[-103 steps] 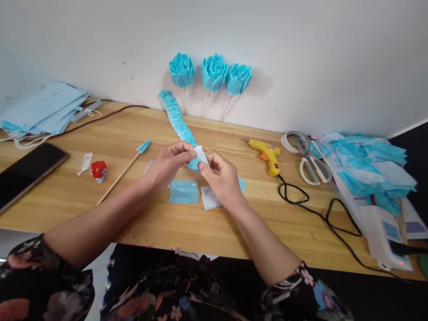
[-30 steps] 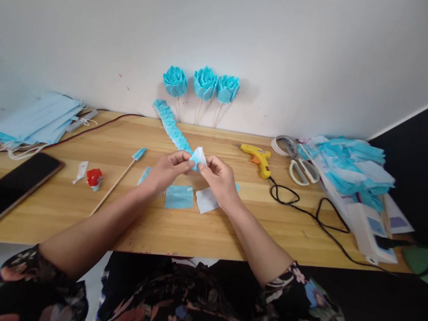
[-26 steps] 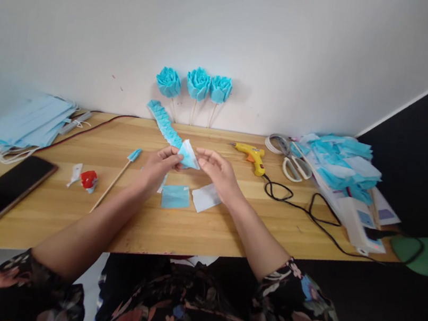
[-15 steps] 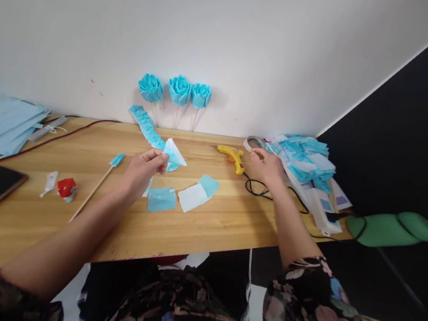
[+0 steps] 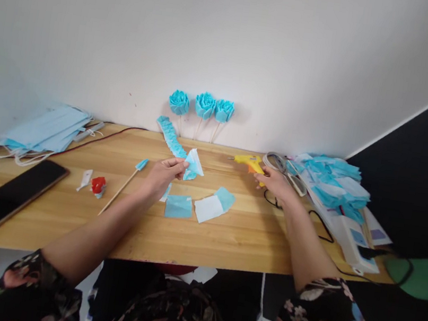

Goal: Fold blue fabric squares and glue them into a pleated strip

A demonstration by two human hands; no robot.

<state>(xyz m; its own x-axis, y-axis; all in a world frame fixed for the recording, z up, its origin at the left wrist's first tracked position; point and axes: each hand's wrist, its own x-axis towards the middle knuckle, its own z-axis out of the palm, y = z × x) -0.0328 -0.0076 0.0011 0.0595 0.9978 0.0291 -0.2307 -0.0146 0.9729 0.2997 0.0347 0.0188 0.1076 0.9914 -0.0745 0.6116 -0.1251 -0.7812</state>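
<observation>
My left hand pinches a folded blue-and-white fabric piece between thumb and fingertips, above the table. A pleated blue strip lies just behind it. My right hand is closed around the handle of the yellow glue gun, whose nozzle points left. Part of the handle is hidden by the fingers. Beside this hand lie scissors with pale loop handles. In front of my left hand are a flat blue square and a white-and-blue piece.
Three blue fabric flowers on sticks lean at the wall. A blue-tipped stick, a red scrap, a phone and stacked masks lie left. Blue scraps, a power strip and the gun's black cord are right.
My right hand has gone from beside the scissors to the glue gun's handle and closed on it. My left hand keeps its fabric piece. The view has shifted left.
</observation>
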